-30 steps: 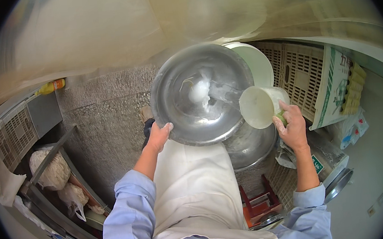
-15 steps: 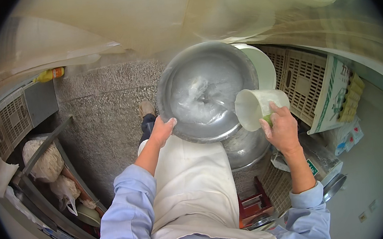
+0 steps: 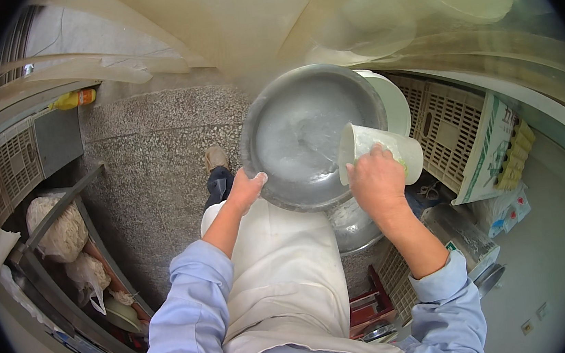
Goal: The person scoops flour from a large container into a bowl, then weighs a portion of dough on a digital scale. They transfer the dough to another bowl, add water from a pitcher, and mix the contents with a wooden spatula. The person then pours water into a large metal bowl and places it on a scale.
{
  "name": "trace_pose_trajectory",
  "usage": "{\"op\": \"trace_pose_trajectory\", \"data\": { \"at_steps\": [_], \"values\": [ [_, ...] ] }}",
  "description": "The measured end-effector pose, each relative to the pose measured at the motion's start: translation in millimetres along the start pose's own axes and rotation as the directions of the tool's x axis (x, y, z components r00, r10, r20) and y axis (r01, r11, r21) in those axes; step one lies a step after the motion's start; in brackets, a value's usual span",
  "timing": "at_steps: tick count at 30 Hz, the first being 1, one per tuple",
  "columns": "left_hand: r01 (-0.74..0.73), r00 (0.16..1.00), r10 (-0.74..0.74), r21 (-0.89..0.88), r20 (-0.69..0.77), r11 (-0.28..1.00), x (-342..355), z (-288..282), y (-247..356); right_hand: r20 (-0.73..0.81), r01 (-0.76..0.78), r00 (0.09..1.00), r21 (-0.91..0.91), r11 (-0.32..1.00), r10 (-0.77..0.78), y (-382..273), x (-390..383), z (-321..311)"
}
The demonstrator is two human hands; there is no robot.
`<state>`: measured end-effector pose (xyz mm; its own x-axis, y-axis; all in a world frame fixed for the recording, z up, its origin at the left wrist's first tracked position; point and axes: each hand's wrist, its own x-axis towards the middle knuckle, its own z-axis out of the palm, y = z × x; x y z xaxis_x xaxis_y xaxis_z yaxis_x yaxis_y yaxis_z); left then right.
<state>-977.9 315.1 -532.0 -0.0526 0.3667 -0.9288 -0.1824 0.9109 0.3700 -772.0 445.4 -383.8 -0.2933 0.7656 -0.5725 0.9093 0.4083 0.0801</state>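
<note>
A wide metal basin [image 3: 304,122] is in front of me, with a thin, cloudy whitish layer over its inside. My left hand [image 3: 245,190] grips its near left rim, thumb over the edge. A translucent white plastic jug [image 3: 400,149] lies tilted at the basin's right side, its mouth toward the basin. My right hand [image 3: 376,173] is closed around it from above, knuckles up, so its grip partly hides the jug. Below the basin's near right edge shows a second metal basin [image 3: 355,226], mostly covered.
A pale green-white round tub [image 3: 390,102] stands behind the basin's right side. To the right are a beige slatted crate [image 3: 448,124], a printed carton [image 3: 480,152] and egg trays [image 3: 517,155]. A metal rack [image 3: 65,209] with bagged items stands left. Translucent curtain strips [image 3: 224,17] hang ahead.
My right hand has rolled over the jug and shifted left, leaving the jug more tilted. The basin has moved slightly right with my left hand. The bright swirl inside it has faded.
</note>
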Motion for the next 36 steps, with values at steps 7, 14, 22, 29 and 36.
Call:
{"op": "trace_pose_trajectory", "data": {
  "at_steps": [7, 14, 22, 29, 36],
  "values": [
    [-0.071, 0.997, 0.072, -0.029, 0.025, 0.997, 9, -1, -11, 0.137, -0.089, 0.986, -0.04, 0.995, 0.094, -3, 14, -14],
    [-0.011, 0.999, 0.012, -0.028, 0.035, 1.0, 4, 2, -2, -0.089, -0.203, 0.968, 0.281, 0.938, 0.236, 71, -9, -30],
    [-0.06, 0.998, 0.059, -0.004, -0.033, 0.998, -3, 6, 2, 0.07, -0.363, 0.817, 0.834, 0.416, 0.572, 184, -30, 34],
    [-0.081, 0.997, 0.081, -0.008, -0.017, 0.997, 1, 1, -7, 0.351, -0.399, 0.84, 0.916, 0.033, 0.414, 208, 31, 157],
    [-0.077, 0.997, 0.077, -0.007, 0.002, 0.997, 2, -1, -10, 0.47, -0.617, 0.756, 0.743, 0.257, 0.456, 180, 116, 249]
  ]
}}
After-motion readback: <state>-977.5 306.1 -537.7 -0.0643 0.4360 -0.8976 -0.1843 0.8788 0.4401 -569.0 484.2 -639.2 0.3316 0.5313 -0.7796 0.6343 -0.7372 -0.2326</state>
